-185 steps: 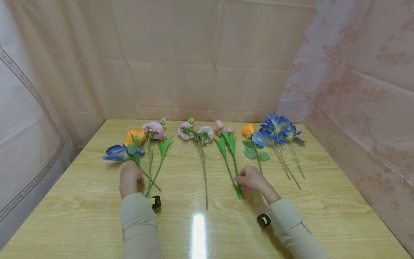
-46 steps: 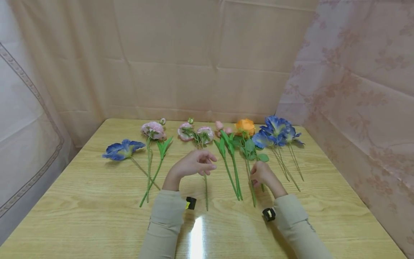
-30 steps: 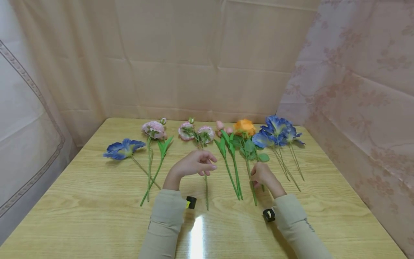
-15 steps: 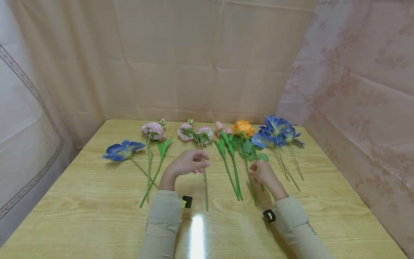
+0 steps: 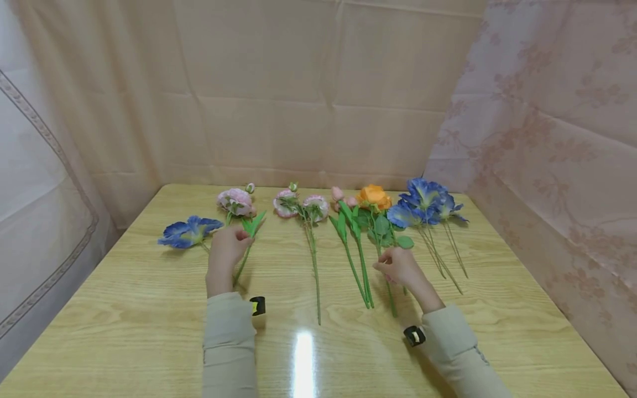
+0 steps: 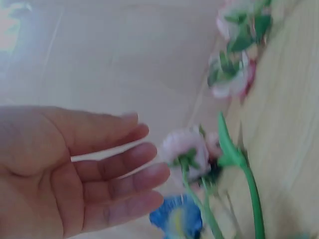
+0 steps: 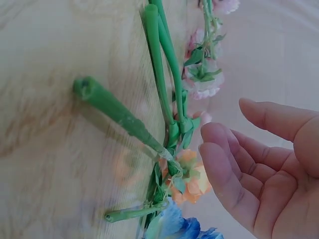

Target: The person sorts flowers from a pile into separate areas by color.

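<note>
My left hand point(image 5: 226, 255) is over the left group of flowers, fingers loosely bent with nothing between them in the left wrist view. Near it lie a pink peony point(image 5: 236, 201), a green-stemmed tulip point(image 5: 253, 224) and a blue flower point(image 5: 185, 232); the hand hides parts of their stems. My right hand point(image 5: 400, 271) hovers by the stems of the orange roses point(image 5: 374, 197). The right wrist view shows its fingers point(image 7: 224, 169) relaxed and holding nothing, apart from the rose stem point(image 7: 119, 112). One rose bloom largely hides the other.
Pink-white flowers point(image 5: 314, 208) lie mid-table, with pink tulips point(image 5: 356, 221) to their right. Several blue flowers point(image 5: 423, 200) lie at the far right. Curtains point(image 5: 259, 94) stand behind the wooden table point(image 5: 348, 359).
An orange rose has gone from the left group to the right, beside the other one. My left hand has since swung back left over the left flowers; my right hand has shifted slightly.
</note>
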Tool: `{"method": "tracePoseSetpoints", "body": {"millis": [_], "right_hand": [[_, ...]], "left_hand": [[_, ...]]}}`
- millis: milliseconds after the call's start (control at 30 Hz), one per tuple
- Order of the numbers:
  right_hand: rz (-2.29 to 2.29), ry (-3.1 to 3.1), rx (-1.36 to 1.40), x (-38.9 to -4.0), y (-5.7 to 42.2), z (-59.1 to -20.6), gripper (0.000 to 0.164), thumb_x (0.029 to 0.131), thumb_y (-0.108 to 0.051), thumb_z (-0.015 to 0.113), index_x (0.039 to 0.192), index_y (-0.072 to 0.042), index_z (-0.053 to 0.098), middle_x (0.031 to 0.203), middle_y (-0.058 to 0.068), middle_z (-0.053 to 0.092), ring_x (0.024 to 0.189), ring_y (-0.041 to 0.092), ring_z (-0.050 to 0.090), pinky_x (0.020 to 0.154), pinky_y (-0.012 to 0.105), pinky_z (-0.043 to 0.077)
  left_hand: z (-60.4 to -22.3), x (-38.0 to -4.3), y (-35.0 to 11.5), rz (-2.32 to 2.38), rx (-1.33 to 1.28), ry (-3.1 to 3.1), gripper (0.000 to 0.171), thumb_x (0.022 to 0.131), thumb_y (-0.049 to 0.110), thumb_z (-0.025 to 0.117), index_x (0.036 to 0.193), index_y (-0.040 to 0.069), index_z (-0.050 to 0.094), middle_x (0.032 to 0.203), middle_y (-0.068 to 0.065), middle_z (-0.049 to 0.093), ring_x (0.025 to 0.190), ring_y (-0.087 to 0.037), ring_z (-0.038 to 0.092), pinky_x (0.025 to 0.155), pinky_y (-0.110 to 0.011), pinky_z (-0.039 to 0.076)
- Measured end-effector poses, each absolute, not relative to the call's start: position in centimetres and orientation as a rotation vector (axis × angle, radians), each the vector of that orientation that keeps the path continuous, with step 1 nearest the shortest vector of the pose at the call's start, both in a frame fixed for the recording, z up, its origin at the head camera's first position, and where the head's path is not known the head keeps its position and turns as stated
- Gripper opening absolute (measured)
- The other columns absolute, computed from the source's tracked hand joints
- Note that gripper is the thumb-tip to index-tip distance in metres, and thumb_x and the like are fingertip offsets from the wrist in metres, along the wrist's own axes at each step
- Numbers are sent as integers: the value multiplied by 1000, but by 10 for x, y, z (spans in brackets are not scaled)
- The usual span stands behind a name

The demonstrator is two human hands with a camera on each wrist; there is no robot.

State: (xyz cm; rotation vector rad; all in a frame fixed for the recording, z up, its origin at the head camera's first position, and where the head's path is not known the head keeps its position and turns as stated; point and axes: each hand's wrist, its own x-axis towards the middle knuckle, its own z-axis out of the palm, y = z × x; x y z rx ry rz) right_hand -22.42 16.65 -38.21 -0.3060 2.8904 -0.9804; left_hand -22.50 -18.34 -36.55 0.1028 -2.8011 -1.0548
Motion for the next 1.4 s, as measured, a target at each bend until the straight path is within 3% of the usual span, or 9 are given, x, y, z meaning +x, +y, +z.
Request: {"method": "tracePoseSetpoints", "body": {"millis": [133, 333, 567, 867, 1133, 1400], "right_hand": [[-965, 2913, -326, -223, 166, -383, 20, 86, -12, 60, 93, 7, 62, 58, 13, 56, 49, 28, 55, 42, 28, 43], [-974, 2890, -289, -222, 166, -385, 19, 86, -12, 59, 91, 6, 63, 62, 13, 57, 49, 27, 55, 42, 28, 43], [-1012, 2854, -260, -223, 165, -385, 20, 86, -12, 59, 94, 6, 62, 67, 13, 58, 52, 25, 56, 44, 30, 45], [-1021, 2835, -274, -223, 165, -386, 20, 86, -12, 59, 94, 6, 62, 67, 12, 59, 52, 24, 56, 43, 28, 44], [-1018, 2824, -270, -224, 165, -387, 19, 86, -12, 59, 94, 5, 62, 66, 13, 58, 52, 25, 57, 42, 27, 43], [-1026, 2811, -300, -224, 164, -390, 20, 87, -12, 59, 94, 6, 63, 60, 12, 57, 48, 26, 54, 39, 27, 40]], "left_hand": [[-371, -221, -197, -1070, 255, -2847, 19, 86, 11, 57, 90, -6, 62, 90, -20, 60, 82, -34, 55, 70, -43, 44], [-377, -219, -205, -1061, 384, -2955, 25, 85, 13, 59, 66, -2, 55, 63, -9, 51, 63, -26, 50, 58, -38, 43], [-390, -225, -211, -991, 491, -2996, 24, 82, 14, 62, 85, -9, 57, 94, -28, 57, 89, -42, 54, 66, -48, 47], [-406, -229, -213, -1031, 566, -3032, 30, 78, 10, 63, 98, -11, 55, 102, -32, 52, 93, -43, 52, 67, -50, 46], [-409, -228, -214, -979, 615, -2949, 12, 80, 3, 55, 82, -8, 56, 84, -27, 57, 78, -40, 56, 56, -45, 47], [-393, -224, -208, -927, 574, -2830, 21, 84, 12, 57, 80, -9, 58, 80, -27, 58, 76, -42, 57, 56, -47, 46]]}}
